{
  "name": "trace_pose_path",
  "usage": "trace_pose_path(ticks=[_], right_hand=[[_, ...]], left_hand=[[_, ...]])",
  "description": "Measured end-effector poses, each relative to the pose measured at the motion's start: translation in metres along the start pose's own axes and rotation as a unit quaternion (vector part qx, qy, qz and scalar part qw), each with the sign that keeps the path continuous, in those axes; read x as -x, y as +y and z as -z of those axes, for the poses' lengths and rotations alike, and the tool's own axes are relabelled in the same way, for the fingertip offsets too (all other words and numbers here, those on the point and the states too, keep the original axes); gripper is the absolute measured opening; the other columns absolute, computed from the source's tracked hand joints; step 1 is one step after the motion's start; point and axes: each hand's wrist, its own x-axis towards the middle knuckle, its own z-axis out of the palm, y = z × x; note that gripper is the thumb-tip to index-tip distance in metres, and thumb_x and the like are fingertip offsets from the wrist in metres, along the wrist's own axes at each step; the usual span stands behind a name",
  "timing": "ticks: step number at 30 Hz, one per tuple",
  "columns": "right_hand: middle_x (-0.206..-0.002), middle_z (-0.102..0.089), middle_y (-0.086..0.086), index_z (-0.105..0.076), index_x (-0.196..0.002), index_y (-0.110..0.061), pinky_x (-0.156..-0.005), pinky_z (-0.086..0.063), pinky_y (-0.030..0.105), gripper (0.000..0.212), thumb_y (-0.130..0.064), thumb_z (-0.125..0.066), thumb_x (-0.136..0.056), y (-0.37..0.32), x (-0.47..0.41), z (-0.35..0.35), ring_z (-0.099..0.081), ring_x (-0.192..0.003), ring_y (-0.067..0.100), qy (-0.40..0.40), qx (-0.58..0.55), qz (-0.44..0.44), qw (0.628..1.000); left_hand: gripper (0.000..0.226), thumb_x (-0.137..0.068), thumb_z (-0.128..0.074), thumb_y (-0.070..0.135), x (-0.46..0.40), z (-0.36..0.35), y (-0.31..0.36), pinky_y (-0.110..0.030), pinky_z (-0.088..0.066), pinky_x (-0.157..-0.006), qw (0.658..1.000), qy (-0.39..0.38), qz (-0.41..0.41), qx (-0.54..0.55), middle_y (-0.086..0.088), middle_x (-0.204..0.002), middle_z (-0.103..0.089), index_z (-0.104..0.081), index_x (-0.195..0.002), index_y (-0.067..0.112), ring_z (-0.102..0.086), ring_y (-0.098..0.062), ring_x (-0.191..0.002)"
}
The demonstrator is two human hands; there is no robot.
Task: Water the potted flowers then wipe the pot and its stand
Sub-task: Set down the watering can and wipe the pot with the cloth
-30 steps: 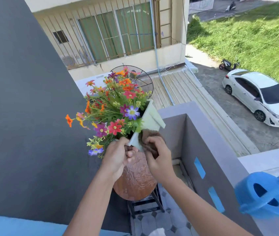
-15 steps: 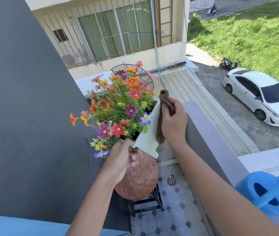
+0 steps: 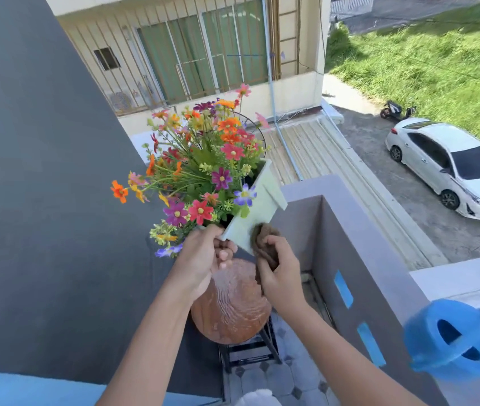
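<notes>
- Head view: the left hand (image 3: pixel 200 259) curls its fingers round the near corner of the pale green pot (image 3: pixel 258 206), just under the flowers (image 3: pixel 200 162).
- The pot is tilted, its rim leaning toward the grey wall on the left.
- The right hand (image 3: pixel 279 276) grips a bunched brown cloth (image 3: pixel 263 238) and presses it against the pot's outer face, near the lower edge.
- Beneath both hands sits a round brown body (image 3: pixel 231 309), perhaps a lower part of the pot; blur leaves that unsure.
- It rests on the black stand (image 3: pixel 250 350), over the tiled floor (image 3: pixel 279 382).
- A blue watering can (image 3: pixel 455 338) stands on the parapet (image 3: pixel 359 218) at the right, well apart from the hands.
</notes>
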Motion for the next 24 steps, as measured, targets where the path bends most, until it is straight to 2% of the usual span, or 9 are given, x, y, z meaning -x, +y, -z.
trace_pose_path(ticks=[2, 4, 6, 9, 13, 16, 18, 21, 24], right_hand=[[-0.104, -0.060, 0.001, -0.055, -0.106, -0.024, -0.084, -0.042, 0.013, 0.033, 0.004, -0.060, -0.088, -0.006, -0.005, 0.003, -0.057, -0.096, -0.005, 0.013, -0.008, -0.015, 1.000], [-0.105, -0.059, 0.001, -0.056, -0.108, -0.020, -0.086, -0.040, 0.007, 0.033, 0.007, -0.061, -0.089, -0.017, -0.017, 0.005, -0.055, -0.099, -0.010, 0.018, -0.015, 0.001, 1.000], [-0.109, -0.059, 0.002, -0.058, -0.110, -0.016, -0.090, -0.040, 0.010, 0.028, 0.004, -0.061, -0.091, -0.024, -0.032, 0.008, -0.054, -0.103, -0.008, 0.029, -0.023, 0.016, 0.999], [-0.112, -0.061, 0.000, -0.059, -0.116, -0.007, -0.089, -0.040, 0.009, 0.022, -0.002, -0.061, -0.094, -0.033, -0.056, 0.020, -0.055, -0.101, -0.008, 0.064, -0.037, 0.007, 0.997], [-0.106, -0.067, 0.003, -0.063, -0.114, -0.010, -0.082, -0.044, 0.014, 0.019, -0.008, -0.060, -0.095, -0.042, -0.086, 0.039, -0.059, -0.095, 0.007, 0.098, -0.034, -0.008, 0.995], [-0.084, -0.068, -0.003, -0.068, -0.092, -0.024, -0.071, -0.046, 0.021, 0.022, -0.003, -0.060, -0.093, -0.048, -0.106, 0.055, -0.058, -0.077, 0.008, 0.023, -0.057, -0.033, 0.998], [-0.080, -0.069, -0.003, -0.072, -0.086, -0.029, -0.075, -0.052, 0.030, 0.027, -0.004, -0.062, -0.091, -0.046, -0.118, 0.064, -0.061, -0.076, 0.012, -0.032, -0.097, -0.092, 0.991], [-0.086, -0.073, 0.006, -0.078, -0.083, -0.027, -0.087, -0.054, 0.045, 0.018, -0.012, -0.068, -0.083, -0.041, -0.133, 0.067, -0.064, -0.084, 0.022, -0.086, -0.121, -0.171, 0.974], [-0.072, -0.072, 0.002, -0.079, -0.071, -0.026, -0.083, -0.053, 0.042, 0.031, -0.009, -0.062, -0.090, -0.041, -0.137, 0.071, -0.064, -0.079, 0.025, -0.149, -0.137, -0.253, 0.946]], left_hand=[[0.024, -0.096, -0.038, 0.006, -0.001, 0.001, 0.001, -0.022, -0.028, -0.037, 1.000, -0.006, -0.001, -0.013, -0.014, -0.060, -0.053, -0.054, -0.079, -0.001, -0.037, -0.012, -0.039], [0.018, -0.095, -0.037, 0.007, -0.002, 0.002, 0.001, -0.022, -0.028, -0.038, 1.000, -0.009, -0.003, -0.020, -0.014, -0.060, -0.054, -0.052, -0.088, 0.000, -0.038, -0.012, -0.038], [0.015, -0.096, -0.037, 0.007, 0.000, 0.003, 0.001, -0.023, -0.030, -0.037, 1.000, -0.016, -0.005, -0.025, -0.014, -0.060, -0.053, -0.050, -0.092, 0.001, -0.037, -0.013, -0.038], [0.023, -0.095, -0.036, 0.007, 0.003, 0.004, 0.003, -0.024, -0.031, -0.038, 0.998, -0.035, -0.007, -0.043, -0.014, -0.061, -0.051, -0.051, -0.080, 0.002, -0.034, -0.013, -0.039], [0.031, -0.096, -0.035, 0.006, 0.006, 0.005, 0.008, -0.025, -0.031, -0.039, 0.998, -0.046, -0.016, -0.050, -0.014, -0.061, -0.050, -0.054, -0.071, 0.001, -0.034, -0.013, -0.040], [0.029, -0.096, -0.035, 0.004, 0.005, 0.009, 0.011, -0.025, -0.032, -0.038, 0.997, -0.041, -0.008, -0.058, -0.013, -0.060, -0.053, -0.053, -0.072, 0.002, -0.034, -0.012, -0.039], [0.026, -0.094, -0.037, 0.005, 0.006, 0.014, 0.012, -0.024, -0.034, -0.038, 0.997, -0.038, 0.003, -0.070, -0.013, -0.060, -0.053, -0.052, -0.074, 0.002, -0.035, -0.013, -0.039], [0.026, -0.094, -0.038, 0.005, 0.007, 0.021, 0.012, -0.024, -0.037, -0.039, 0.994, -0.048, 0.021, -0.091, -0.014, -0.060, -0.053, -0.050, -0.071, 0.004, -0.035, -0.013, -0.039], [0.026, -0.094, -0.037, 0.006, 0.008, 0.028, 0.011, -0.026, -0.038, -0.039, 0.989, -0.070, 0.034, -0.127, -0.014, -0.058, -0.053, -0.049, -0.070, 0.004, -0.033, -0.014, -0.038]])
